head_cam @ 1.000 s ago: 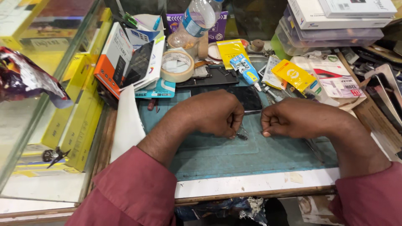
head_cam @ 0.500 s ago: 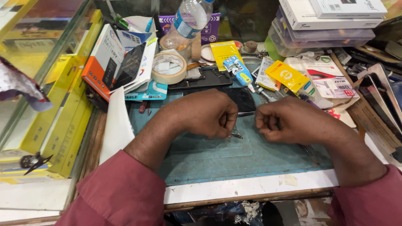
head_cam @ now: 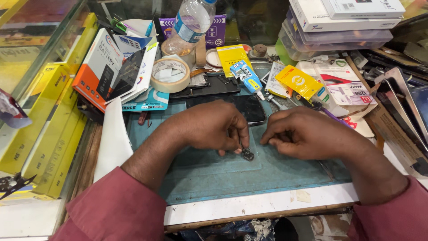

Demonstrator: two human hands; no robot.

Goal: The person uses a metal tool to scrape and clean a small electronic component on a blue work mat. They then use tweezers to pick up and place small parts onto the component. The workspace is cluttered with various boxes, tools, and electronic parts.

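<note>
My left hand [head_cam: 214,127] rests on a blue-green work mat [head_cam: 209,174], its fingers pinched on a thin metal tool [head_cam: 240,145]. The tool's tip touches a small dark part [head_cam: 247,155] lying on the mat. My right hand [head_cam: 307,134] lies just right of the part, fingers curled together, with nothing visible in them. Behind both hands, partly hidden by them, lies a dark phone [head_cam: 249,107] with its screen up.
A tape roll [head_cam: 169,73], a plastic water bottle [head_cam: 191,22], a glue tube [head_cam: 247,78], yellow packets [head_cam: 296,82] and battery boxes [head_cam: 107,67] crowd the back. Stacked boxes [head_cam: 339,22] stand at back right. Yellow boxes [head_cam: 40,129] and a glass case line the left.
Both hands have stayed close together on the mat with only small finger movements. The small dark part now shows under the left hand's tool tip.
</note>
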